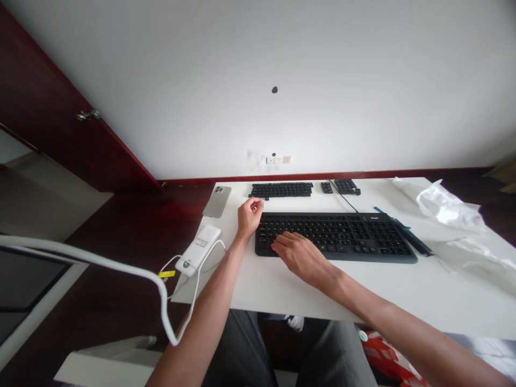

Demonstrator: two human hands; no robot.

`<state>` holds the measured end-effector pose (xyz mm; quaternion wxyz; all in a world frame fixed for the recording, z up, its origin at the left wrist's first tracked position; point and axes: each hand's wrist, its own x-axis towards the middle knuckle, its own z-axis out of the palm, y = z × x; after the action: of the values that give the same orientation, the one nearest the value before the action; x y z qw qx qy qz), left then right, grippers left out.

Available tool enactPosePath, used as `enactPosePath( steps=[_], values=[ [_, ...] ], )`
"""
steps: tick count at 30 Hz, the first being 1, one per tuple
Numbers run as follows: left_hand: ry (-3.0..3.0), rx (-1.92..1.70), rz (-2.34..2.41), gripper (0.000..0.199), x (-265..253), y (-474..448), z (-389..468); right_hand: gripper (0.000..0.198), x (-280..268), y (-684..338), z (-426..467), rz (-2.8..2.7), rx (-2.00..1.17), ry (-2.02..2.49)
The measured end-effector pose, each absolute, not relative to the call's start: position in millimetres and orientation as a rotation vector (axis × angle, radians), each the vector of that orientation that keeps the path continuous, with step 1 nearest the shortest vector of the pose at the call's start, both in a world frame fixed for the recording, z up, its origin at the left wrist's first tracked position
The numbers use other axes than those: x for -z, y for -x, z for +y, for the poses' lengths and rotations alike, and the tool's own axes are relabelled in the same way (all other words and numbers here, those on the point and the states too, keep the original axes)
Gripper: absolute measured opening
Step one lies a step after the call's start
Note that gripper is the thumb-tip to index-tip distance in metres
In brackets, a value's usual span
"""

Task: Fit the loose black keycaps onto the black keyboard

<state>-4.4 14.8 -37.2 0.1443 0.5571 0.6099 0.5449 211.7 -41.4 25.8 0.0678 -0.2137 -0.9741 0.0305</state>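
A black keyboard [363, 236] lies on the white table. My left hand [250, 214] is at its upper left corner, the fingers curled into a pinch; whatever is between them is too small to make out. My right hand [300, 253] rests over the lower left keys, its fingers bent down and close together, with the tips partly hidden. Behind the keyboard, loose black keycaps [281, 190] are laid out in rows. A small group of keycaps [326, 187] and a number-pad group [347, 187] sit farther right.
At the left are a phone [217, 202] and a white power bank [199, 250] with a white cable [161, 285] looping near my left forearm. A dark slim tool with a blue tip [411, 236] lies at the keyboard's right end. Crumpled clear plastic [451, 207] covers the right side.
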Motion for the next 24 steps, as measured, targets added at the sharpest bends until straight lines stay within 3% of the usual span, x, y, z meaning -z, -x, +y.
enactPosePath(
  steps=[24],
  values=[
    [-1.567,-1.568,1.739,0.018,37.6,4.6,13.4,0.016,-13.4,-199.0,-69.5,-2.805,-0.087,0.953]
  ],
)
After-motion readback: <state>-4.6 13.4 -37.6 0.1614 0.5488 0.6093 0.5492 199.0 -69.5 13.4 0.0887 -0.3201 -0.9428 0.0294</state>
